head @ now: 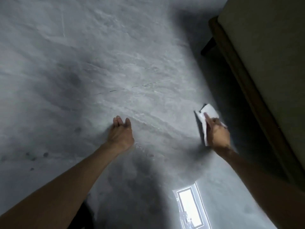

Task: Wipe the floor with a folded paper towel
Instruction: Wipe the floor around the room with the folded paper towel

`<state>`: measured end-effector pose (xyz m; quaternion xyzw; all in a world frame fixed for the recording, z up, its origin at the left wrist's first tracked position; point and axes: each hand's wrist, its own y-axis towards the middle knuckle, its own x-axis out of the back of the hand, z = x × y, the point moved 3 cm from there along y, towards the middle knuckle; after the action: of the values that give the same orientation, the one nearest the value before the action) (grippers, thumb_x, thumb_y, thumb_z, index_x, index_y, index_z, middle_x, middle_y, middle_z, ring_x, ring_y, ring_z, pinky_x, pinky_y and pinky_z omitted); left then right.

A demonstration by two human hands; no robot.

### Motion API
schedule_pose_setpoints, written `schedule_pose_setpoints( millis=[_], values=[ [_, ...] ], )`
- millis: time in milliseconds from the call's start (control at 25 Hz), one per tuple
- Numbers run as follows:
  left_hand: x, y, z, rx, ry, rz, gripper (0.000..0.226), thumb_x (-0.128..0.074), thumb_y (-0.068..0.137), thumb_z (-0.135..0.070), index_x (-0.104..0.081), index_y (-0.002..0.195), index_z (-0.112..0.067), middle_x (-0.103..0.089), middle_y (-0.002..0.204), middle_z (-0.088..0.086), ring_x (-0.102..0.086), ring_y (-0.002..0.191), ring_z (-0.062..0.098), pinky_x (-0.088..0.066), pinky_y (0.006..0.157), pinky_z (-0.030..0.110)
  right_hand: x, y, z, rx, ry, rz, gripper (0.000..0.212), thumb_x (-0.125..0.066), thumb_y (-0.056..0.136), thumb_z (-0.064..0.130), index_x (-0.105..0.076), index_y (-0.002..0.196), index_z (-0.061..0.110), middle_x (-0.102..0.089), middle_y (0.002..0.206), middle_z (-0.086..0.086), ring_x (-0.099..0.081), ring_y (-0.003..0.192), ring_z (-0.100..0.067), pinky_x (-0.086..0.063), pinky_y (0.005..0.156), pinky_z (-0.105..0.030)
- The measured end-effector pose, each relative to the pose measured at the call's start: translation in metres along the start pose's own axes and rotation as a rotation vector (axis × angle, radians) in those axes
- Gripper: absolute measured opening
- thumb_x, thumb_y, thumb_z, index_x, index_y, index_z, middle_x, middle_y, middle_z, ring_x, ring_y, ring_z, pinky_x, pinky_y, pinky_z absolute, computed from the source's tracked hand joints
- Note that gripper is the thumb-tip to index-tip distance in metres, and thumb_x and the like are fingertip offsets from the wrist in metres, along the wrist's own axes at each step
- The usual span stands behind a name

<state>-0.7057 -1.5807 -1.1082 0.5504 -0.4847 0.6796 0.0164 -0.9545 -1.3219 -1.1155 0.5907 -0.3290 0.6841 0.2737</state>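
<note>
While holding the folded paper towel in the right hand, near the right edge of the floor beside the furniture, press flat and wipe in overlapping strokes; brace with the left hand, fingers loose, empty.

I am seeing two hands, left hand and right hand, one paper towel, and one furniture piece on the right.

L hand & R hand bare; both forearms bare up to frame edge.
</note>
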Motion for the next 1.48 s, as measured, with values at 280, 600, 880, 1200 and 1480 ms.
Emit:
schedule_pose_setpoints(
  millis=[280,600,880,1200,1480],
  values=[
    [-0.001,0.007,-0.009,0.02,0.014,-0.016,0.074,-0.042,0.091,-0.017,0.0,0.152,-0.006,0.008,0.155,0.031,0.005,0.146,0.042,-0.014,0.119,0.043,-0.032,-0.092,0.13,0.443,0.077,-0.058,0.059,-0.077,0.072,0.006,-0.062,0.128,0.018,-0.066,0.088,-0.009,-0.063,0.058,-0.025,-0.046,0.044,-0.029],
    [-0.007,0.003,-0.007,0.039,-0.007,-0.027,0.075,-0.041,0.091,-0.015,0.003,0.151,-0.008,0.014,0.156,0.027,0.01,0.147,0.038,-0.013,0.12,0.042,0.003,-0.077,-0.063,-0.2,0.0,-0.12,0.058,-0.05,0.089,0.0,-0.04,0.145,0.011,-0.058,0.113,-0.028,-0.063,0.087,-0.044,-0.053,0.067,-0.046],
    [-0.013,-0.007,-0.022,-0.021,0.01,-0.067,0.067,-0.043,0.089,-0.014,-0.015,0.15,-0.007,-0.012,0.156,0.026,-0.014,0.147,0.033,-0.021,0.117,0.036,-0.045,-0.162,0.139,0.603,-0.035,0.004,0.056,-0.048,0.074,0.016,-0.062,0.128,0.015,-0.066,0.088,-0.006,-0.06,0.051,-0.018,-0.043,0.04,-0.026],
    [-0.051,-0.091,0.003,0.006,-0.065,0.03,0.076,-0.045,0.092,-0.011,0.003,0.148,0.006,-0.009,0.154,0.031,-0.015,0.146,0.036,-0.02,0.115,0.034,-0.007,-0.056,0.032,-0.175,0.027,-0.051,0.06,-0.054,0.086,0.002,-0.036,0.143,0.005,-0.056,0.111,-0.027,-0.064,0.076,-0.043,-0.054,0.061,-0.047],
    [-0.058,-0.1,0.017,0.078,-0.192,0.026,0.075,-0.047,0.094,-0.012,0.003,0.145,0.012,-0.006,0.155,0.032,-0.014,0.146,0.035,-0.013,0.117,0.032,-0.037,-0.15,0.183,1.064,-0.001,-0.034,0.051,-0.055,0.072,0.02,-0.067,0.121,0.016,-0.069,0.089,-0.005,-0.063,0.053,-0.021,-0.046,0.042,-0.026]
  ],
)
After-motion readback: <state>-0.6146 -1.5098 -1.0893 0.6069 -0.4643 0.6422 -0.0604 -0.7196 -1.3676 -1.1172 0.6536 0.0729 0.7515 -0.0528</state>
